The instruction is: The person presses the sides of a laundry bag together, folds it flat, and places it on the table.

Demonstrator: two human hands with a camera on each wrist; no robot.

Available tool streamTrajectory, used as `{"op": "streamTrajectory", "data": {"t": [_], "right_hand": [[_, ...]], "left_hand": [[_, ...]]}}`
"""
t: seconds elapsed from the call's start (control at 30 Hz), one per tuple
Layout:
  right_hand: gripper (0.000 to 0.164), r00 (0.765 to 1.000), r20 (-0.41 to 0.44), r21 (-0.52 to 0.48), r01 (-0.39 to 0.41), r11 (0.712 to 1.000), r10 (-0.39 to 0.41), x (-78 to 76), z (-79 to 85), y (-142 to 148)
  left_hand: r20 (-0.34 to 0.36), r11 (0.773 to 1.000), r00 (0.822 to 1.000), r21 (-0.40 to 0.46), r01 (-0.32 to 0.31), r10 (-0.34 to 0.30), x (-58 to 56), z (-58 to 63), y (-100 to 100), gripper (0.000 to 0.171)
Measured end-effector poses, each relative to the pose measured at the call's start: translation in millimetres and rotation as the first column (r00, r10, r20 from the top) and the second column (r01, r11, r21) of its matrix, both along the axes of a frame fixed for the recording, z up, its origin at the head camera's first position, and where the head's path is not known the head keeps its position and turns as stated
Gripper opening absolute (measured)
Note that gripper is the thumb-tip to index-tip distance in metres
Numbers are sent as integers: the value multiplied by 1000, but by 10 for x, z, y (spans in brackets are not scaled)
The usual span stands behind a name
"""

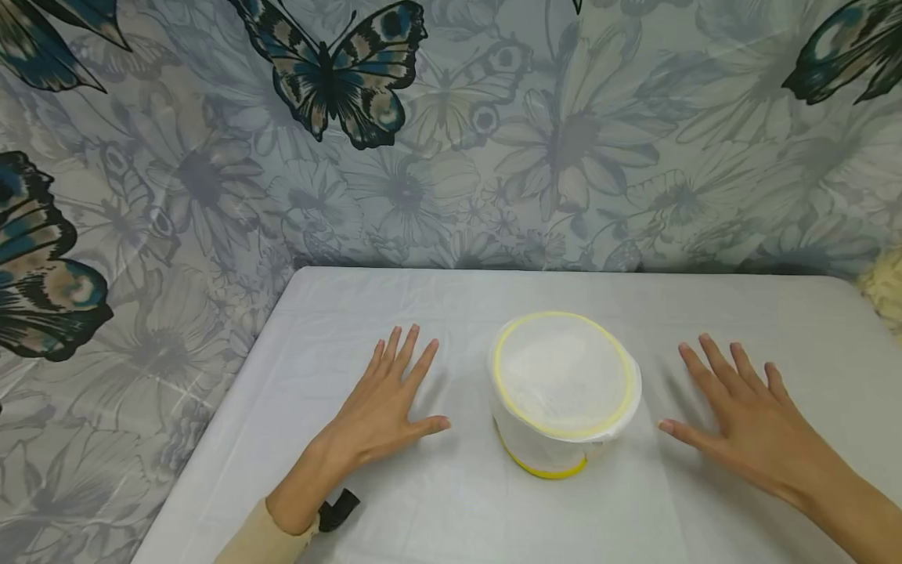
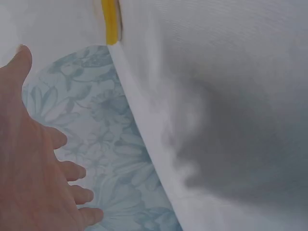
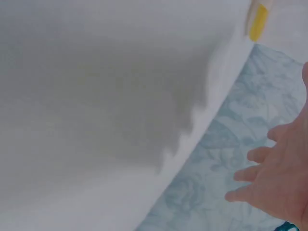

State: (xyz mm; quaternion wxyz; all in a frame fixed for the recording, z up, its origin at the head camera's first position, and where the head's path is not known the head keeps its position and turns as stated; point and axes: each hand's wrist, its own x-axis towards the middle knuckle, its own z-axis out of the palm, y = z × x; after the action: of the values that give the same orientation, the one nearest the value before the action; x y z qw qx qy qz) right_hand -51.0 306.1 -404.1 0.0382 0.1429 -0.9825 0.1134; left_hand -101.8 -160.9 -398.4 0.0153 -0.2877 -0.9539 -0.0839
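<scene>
A round whitish tub (image 1: 564, 376) with a yellow ring on its lid and a yellow band at its base stands upright on the white-covered table. To its left my left hand (image 1: 384, 411) is spread with straight fingers, apart from the tub. On the other side my right hand (image 1: 747, 415) is likewise spread, touching nothing. Both wrist views show part of the tub's yellow band (image 2: 111, 21) at a top corner. In the right wrist view the fingers of my right hand (image 3: 284, 173) are extended above the table's surface. The tub's contents cannot be made out.
The white table (image 1: 395, 301) has its far edge against a grey curtain (image 1: 451, 196) printed with flowers and butterflies. A dark strap (image 1: 339, 510) sits by the left sleeve (image 1: 271, 536). Something pale yellow and ruffled (image 1: 884, 286) stands at the right edge.
</scene>
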Motion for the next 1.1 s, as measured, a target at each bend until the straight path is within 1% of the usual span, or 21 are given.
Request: {"op": "streamTrajectory", "data": {"t": [0.17,0.3,0.43,0.6,0.67,0.83,0.97,1.1], "right_hand": [[105,1000,-11,-10,-4,1000,4,27,94,-34],[105,1000,-18,-31,-25,999,24,59,159,-56],[108,999,-18,-47,-34,998,33,87,267,-83],[114,999,-26,-55,-31,998,29,120,424,-147],[115,1000,-25,-59,-17,998,16,138,476,-181],[115,1000,-17,-69,-6,998,5,169,556,-239],[114,998,-50,-80,-42,996,38,170,597,-263],[114,994,-93,-105,-72,992,62,173,641,-314]], "left_hand": [[7,1000,1000,9,10,-10,19,63,18,102],[31,1000,1000,28,5,-5,49,107,37,103],[35,999,999,43,15,-17,92,182,71,104],[-15,997,998,39,61,-61,142,290,118,105],[-38,997,997,35,76,-74,153,316,129,103],[-84,990,990,78,121,-115,152,359,152,98],[-136,978,978,120,172,-155,135,391,183,98],[-184,966,966,148,210,-182,116,428,211,99]]}}
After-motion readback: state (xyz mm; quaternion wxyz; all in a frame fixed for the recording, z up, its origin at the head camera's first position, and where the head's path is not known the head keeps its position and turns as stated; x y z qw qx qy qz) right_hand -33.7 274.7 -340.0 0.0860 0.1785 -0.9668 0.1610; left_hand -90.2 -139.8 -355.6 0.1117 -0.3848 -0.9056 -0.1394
